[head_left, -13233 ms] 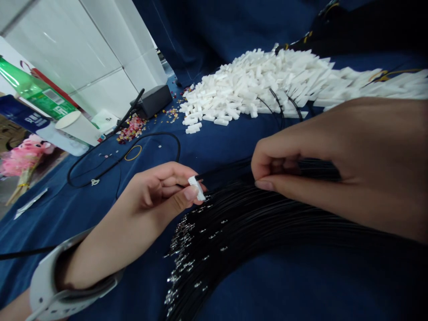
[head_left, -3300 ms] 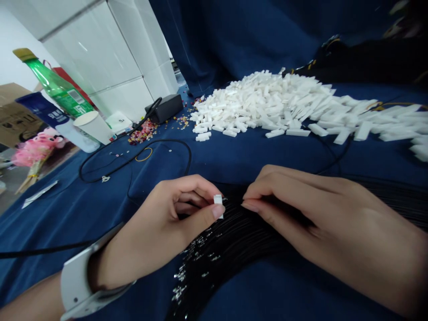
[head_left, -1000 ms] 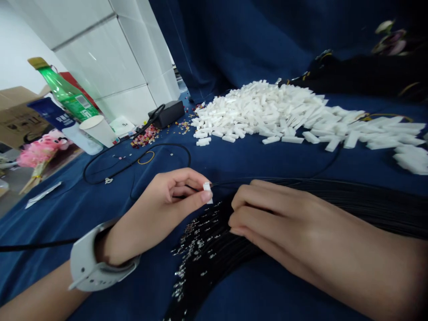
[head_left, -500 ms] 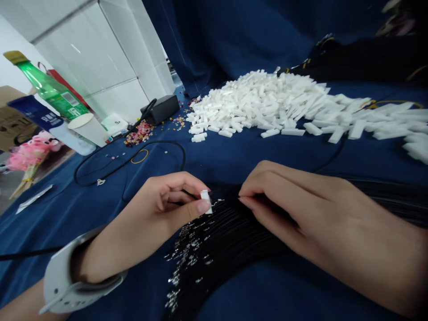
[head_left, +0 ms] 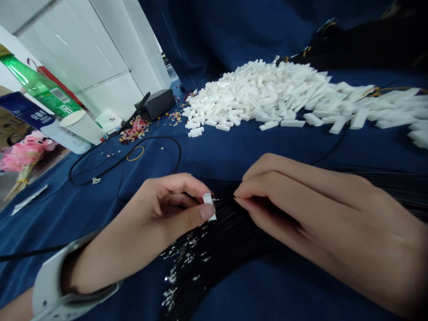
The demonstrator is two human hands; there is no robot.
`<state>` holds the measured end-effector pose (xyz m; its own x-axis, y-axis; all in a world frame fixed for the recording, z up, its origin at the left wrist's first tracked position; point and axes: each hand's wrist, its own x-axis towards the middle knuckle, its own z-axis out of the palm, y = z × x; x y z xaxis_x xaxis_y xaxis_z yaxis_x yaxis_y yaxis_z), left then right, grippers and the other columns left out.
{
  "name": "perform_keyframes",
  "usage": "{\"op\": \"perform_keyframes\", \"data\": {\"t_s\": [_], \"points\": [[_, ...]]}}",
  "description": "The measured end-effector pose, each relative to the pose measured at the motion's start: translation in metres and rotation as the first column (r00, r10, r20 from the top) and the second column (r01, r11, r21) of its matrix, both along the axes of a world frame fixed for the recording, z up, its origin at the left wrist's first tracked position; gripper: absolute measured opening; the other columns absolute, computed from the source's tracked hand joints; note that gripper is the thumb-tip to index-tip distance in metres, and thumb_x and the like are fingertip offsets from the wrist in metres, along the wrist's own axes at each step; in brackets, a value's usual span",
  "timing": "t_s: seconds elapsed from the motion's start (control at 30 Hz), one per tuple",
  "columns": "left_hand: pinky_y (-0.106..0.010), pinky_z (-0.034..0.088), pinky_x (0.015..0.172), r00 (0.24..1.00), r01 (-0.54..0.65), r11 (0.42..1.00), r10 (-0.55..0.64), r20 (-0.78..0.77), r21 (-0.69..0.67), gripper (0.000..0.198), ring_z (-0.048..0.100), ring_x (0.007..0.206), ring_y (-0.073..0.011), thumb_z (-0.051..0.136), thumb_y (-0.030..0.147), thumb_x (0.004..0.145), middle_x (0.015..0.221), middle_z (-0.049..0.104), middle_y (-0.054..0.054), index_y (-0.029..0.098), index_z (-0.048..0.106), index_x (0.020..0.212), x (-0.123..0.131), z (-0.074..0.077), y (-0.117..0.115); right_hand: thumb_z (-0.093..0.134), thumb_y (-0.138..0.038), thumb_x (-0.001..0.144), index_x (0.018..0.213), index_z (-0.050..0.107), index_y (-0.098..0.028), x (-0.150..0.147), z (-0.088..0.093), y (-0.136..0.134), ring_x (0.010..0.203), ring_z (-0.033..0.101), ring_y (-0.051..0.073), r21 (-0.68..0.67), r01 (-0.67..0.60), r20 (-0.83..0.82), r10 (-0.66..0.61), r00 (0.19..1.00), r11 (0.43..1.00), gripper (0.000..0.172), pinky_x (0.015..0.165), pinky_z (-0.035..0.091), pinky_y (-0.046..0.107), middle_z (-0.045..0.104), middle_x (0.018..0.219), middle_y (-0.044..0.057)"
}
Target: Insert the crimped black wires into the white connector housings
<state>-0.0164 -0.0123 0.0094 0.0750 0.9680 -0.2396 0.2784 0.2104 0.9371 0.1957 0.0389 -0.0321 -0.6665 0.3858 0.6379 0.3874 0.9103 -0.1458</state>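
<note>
A strip of blue cloth runs between the hands and the pile of white connectors, leaving a hand room to pass. The left hand and right hand stand just apart, the black wire bundle filling the gap and spreading below. A loop of black cable lies in the way toward the paper cup.

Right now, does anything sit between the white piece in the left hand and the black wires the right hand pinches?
Nothing visible: the white connector in the left hand sits right by the black wires the right hand pinches.
</note>
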Motion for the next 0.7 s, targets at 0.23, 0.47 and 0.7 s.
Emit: {"op": "perform_keyframes", "data": {"t_s": [0.23, 0.47, 0.7], "points": [[-0.01, 0.043, 0.053, 0.999, 0.028, 0.999, -0.027, 0.036, -0.015, 0.011, 0.057, 0.06, -0.0065, 0.083, 0.012, 0.077, 0.066, 0.068, 0.006, 0.02, 0.075, 0.078, -0.0012, 0.0023, -0.0035, 0.047, -0.01, 0.097, 0.087, 0.059, -0.014, 0.0012, 0.0038, 0.0, 0.07, 0.042, 0.008, 0.042, -0.066, 0.008, 0.066, 0.998, 0.997, 0.017, 0.062, 0.036, 0.025, 0.052, 0.084, 0.001], [-0.009, 0.045, 0.054, 1.0, 0.004, 1.0, -0.004, 0.03, -0.014, 0.011, 0.06, 0.062, -0.0071, 0.084, 0.012, 0.075, 0.068, 0.071, 0.004, 0.02, 0.076, 0.077, -0.0002, 0.0017, -0.0024, 0.047, -0.003, 0.089, 0.09, 0.061, -0.014, 0.0017, 0.0041, 0.0024, 0.07, 0.043, 0.011, 0.041, -0.072, 0.067, 0.07, 0.995, 0.997, 0.018, 0.06, 0.034, 0.027, 0.051, 0.084, 0.002], [-0.008, 0.045, 0.055, 0.999, -0.01, 1.0, 0.009, 0.053, 0.022, 0.017, 0.06, 0.061, -0.0063, 0.083, 0.008, 0.075, 0.066, 0.071, 0.007, 0.024, 0.079, 0.078, 0.0026, -0.005, -0.007, 0.046, -0.002, 0.09, 0.083, 0.058, -0.015, -0.0031, 0.0044, -0.0017, 0.064, 0.045, 0.011, 0.092, -0.06, 0.043, 0.056, 0.997, 0.994, 0.019, 0.057, 0.035, 0.025, 0.052, 0.077, 0.002]]}}
